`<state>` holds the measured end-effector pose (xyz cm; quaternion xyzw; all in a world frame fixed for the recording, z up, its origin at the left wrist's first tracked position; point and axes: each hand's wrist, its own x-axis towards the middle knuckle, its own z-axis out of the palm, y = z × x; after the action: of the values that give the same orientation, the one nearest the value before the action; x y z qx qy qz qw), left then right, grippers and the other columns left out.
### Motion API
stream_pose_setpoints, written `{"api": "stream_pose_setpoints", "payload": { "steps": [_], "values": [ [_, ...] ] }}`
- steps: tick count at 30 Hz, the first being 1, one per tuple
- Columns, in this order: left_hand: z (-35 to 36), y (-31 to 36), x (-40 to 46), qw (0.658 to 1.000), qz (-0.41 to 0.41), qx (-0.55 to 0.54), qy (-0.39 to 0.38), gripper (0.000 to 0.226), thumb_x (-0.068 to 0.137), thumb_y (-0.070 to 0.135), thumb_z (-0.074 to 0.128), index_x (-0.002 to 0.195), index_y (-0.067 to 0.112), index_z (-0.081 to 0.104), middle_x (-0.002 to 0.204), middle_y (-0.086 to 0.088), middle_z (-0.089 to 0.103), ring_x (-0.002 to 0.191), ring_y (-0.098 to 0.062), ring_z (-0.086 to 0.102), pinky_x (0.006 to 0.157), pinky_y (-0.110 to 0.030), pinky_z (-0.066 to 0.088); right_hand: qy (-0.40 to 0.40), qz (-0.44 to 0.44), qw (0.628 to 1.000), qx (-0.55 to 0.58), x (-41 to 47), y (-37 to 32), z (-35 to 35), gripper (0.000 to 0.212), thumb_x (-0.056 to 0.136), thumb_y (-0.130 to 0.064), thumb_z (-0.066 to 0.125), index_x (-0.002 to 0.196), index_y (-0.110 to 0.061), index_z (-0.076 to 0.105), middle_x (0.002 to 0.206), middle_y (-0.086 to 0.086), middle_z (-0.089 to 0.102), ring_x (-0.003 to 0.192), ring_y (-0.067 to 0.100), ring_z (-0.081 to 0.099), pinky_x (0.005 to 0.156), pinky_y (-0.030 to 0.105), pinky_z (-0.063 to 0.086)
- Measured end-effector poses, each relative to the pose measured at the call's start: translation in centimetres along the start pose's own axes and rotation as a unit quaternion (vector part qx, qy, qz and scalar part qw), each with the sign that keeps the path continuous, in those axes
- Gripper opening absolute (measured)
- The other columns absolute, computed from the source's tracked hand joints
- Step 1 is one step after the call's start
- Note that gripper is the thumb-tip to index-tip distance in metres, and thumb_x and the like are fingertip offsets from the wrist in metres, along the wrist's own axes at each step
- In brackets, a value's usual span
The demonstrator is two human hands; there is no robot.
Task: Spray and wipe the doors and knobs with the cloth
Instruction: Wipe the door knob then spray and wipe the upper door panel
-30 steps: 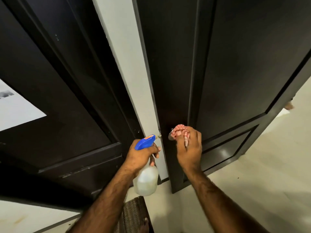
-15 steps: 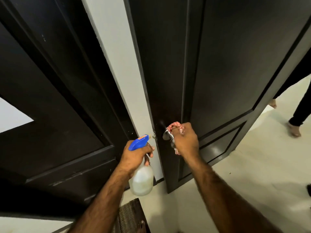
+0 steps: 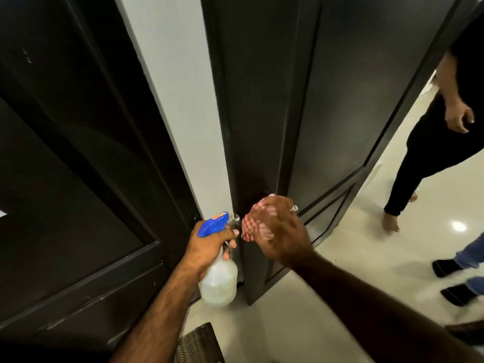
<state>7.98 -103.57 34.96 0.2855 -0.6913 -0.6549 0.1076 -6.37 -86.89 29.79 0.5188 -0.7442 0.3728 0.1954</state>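
right hand (image 3: 277,231) grips a red checked cloth (image 3: 251,224) against the dark door (image 3: 262,113) where its knob sits hidden; left hand (image 3: 209,244) holds the spray bottle (image 3: 218,279). best to rub all around the knob.

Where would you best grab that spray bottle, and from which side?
At the narrow neck just under the blue trigger head, as the left hand grips the spray bottle now. Come from behind, opposite the nozzle: the neck is slim enough to wrap, the body below bulges wide, and a finger then falls on the trigger.
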Motion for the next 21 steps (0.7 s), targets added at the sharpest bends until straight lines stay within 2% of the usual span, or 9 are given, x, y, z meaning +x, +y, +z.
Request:
{"api": "stream_pose_setpoints", "payload": {
  "steps": [1,3,5,7,10,13,16,19,21],
  "values": [
    [-0.4,-0.2,0.3,1.000,-0.004,-0.004,-0.005,0.027,0.093,0.004,0.072,0.066,0.000,0.069,0.073,-0.032,0.066,0.045,-0.030,0.052,0.057,-0.035,0.053,0.028,0.143,0.987,0.069,0.5,-1.1,0.2,0.040,0.091,-0.044,0.072,0.124,-0.022,0.072,0.136,0.003,0.056,0.121,0.024,0.060,0.097,0.038,0.056],
    [-0.9,-0.4,0.9,1.000,-0.013,-0.008,-0.016,0.026,0.093,0.003,0.072,0.069,-0.005,0.068,0.072,-0.030,0.066,0.044,-0.028,0.051,0.057,-0.036,0.053,0.071,0.376,0.896,0.223,1.3,-2.3,0.5,0.039,0.092,-0.056,0.062,0.122,-0.031,0.068,0.132,0.003,0.061,0.113,0.022,0.066,0.091,0.038,0.062],
    [-1.7,-0.8,1.4,0.999,-0.017,-0.012,-0.037,0.027,0.092,0.000,0.072,0.069,-0.010,0.065,0.070,-0.028,0.065,0.043,-0.027,0.050,0.055,-0.036,0.052,0.121,0.528,0.719,0.436,1.5,-2.0,0.5,0.041,0.098,-0.052,0.062,0.129,-0.025,0.069,0.127,0.010,0.073,0.113,0.030,0.073,0.089,0.045,0.063],
    [-2.4,-0.9,1.7,0.998,-0.015,-0.003,-0.061,0.028,0.092,0.000,0.072,0.066,-0.008,0.065,0.070,-0.031,0.064,0.042,-0.028,0.050,0.056,-0.037,0.052,0.181,0.573,0.528,0.599,0.8,-1.6,0.2,0.048,0.102,-0.049,0.057,0.135,-0.017,0.068,0.129,0.013,0.074,0.113,0.030,0.075,0.088,0.043,0.061],
    [-3.7,-1.1,2.1,0.995,-0.013,0.018,-0.098,0.028,0.093,0.002,0.072,0.068,-0.008,0.066,0.072,-0.030,0.066,0.044,-0.029,0.052,0.058,-0.036,0.053,0.310,0.547,0.392,0.672,-0.8,-2.8,2.3,0.046,0.105,-0.046,0.050,0.127,-0.014,0.073,0.126,0.012,0.074,0.109,0.029,0.073,0.098,0.048,0.055],
    [-4.6,-1.2,2.4,0.992,-0.022,0.018,-0.121,0.027,0.093,0.003,0.072,0.072,-0.011,0.063,0.071,-0.024,0.066,0.046,-0.028,0.053,0.056,-0.034,0.051,0.358,0.566,0.318,0.671,-1.3,-5.8,5.3,0.051,0.107,-0.044,0.045,0.132,-0.008,0.071,0.128,0.019,0.072,0.110,0.033,0.067,0.103,0.050,0.051],
    [-5.4,-1.2,2.4,0.990,-0.024,0.024,-0.139,0.026,0.094,0.006,0.073,0.077,-0.011,0.065,0.071,-0.022,0.067,0.048,-0.029,0.054,0.058,-0.035,0.054,0.410,0.553,0.285,0.667,0.2,-8.8,6.4,0.047,0.108,-0.040,0.045,0.126,-0.005,0.070,0.109,0.017,0.076,0.097,0.028,0.068,0.088,0.042,0.056],
    [-5.9,-0.6,2.5,0.988,-0.021,0.026,-0.153,0.025,0.094,0.009,0.073,0.079,-0.009,0.066,0.073,-0.022,0.068,0.050,-0.028,0.055,0.061,-0.038,0.056,0.454,0.589,0.313,0.591,2.4,-11.5,5.7,0.042,0.109,-0.039,0.047,0.129,-0.010,0.070,0.114,0.014,0.079,0.107,0.029,0.072,0.083,0.040,0.058],
    [-6.1,-0.3,2.6,0.987,-0.015,0.025,-0.157,0.024,0.094,0.009,0.072,0.076,-0.006,0.067,0.074,-0.022,0.068,0.051,-0.027,0.055,0.061,-0.039,0.055,0.443,0.629,0.383,0.511,2.9,-13.6,5.9,0.037,0.109,-0.039,0.052,0.131,-0.015,0.068,0.119,0.014,0.077,0.109,0.030,0.074,0.076,0.039,0.061]
  ]
}}
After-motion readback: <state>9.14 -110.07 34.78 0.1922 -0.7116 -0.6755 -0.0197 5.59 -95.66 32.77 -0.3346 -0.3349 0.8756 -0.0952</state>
